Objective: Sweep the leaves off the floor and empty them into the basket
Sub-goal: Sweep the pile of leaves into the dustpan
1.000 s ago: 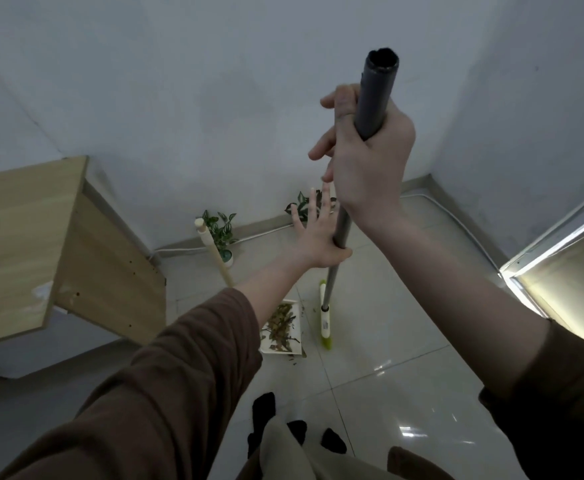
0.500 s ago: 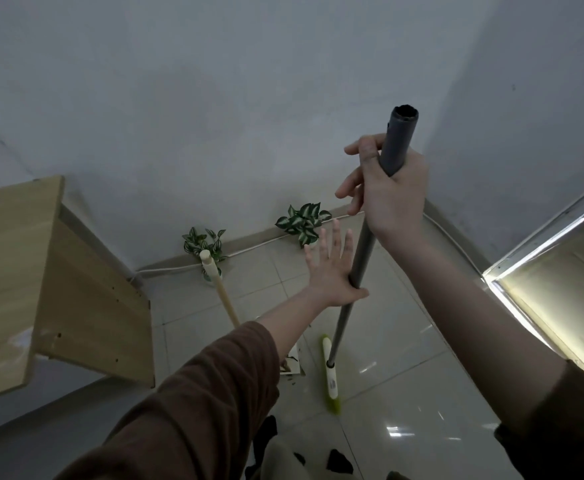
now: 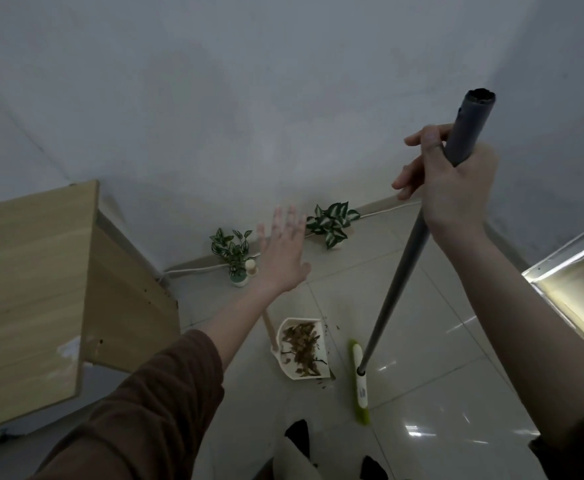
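Observation:
My right hand [image 3: 451, 188] grips the top of a grey broom handle [image 3: 399, 271], which slants down to a green and white broom head [image 3: 359, 386] on the tiled floor. Left of the broom head lies a white dustpan [image 3: 313, 323] holding a heap of brown dry leaves [image 3: 301, 346]. Its wooden handle [image 3: 251, 268] rises toward my left hand [image 3: 281, 252]. That hand is spread open in the air, close to the handle's top, holding nothing. A few leaf crumbs lie around the pan. No basket is in view.
A wooden desk [image 3: 31, 289] stands at the left. Two small potted plants [image 3: 233, 252] [image 3: 332, 221] sit against the grey wall, with a white cable along the skirting. A lit glass edge [image 3: 574, 282] runs at the right. My dark-socked feet [image 3: 299, 434] are below.
My left hand has come off the broom handle and moved left, toward the dustpan's wooden handle. The dustpan with leaves has come back into view.

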